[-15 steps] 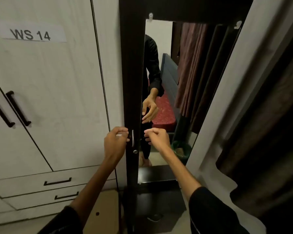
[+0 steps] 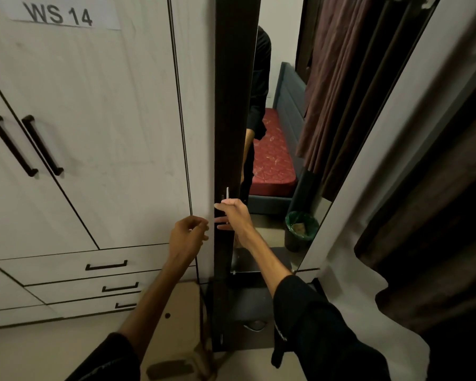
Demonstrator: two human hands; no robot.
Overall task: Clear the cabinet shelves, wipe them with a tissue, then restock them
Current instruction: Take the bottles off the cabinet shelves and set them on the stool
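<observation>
Sleeves, dark and pushed up the forearms, lead from the bottom edge to both hands. The left hand (image 2: 188,235) hangs with fingers loosely curled, gripping nothing, just short of the pale wardrobe panel (image 2: 99,138). Beside it to the right, the right hand (image 2: 232,214) reaches onto the edge of the dark cabinet door (image 2: 232,105); its fingers look extended across the edge rather than wrapped, though blur makes it hard to say whether they hook behind it. Just above that hand stands the slim metal handle (image 2: 227,194), untouched. Beyond the hand, the door's face carries a mirror (image 2: 286,160) showing a red mattress and a green-lined bin.

The door is a tall, stiff panel, probably moderately heavy with glass on it, so it should swing as one piece on its hinges. The handle looks the surest place to take hold; the smooth edge may slip, and the glass is best left unpressed. Shelves behind it are not yet visible.
</observation>
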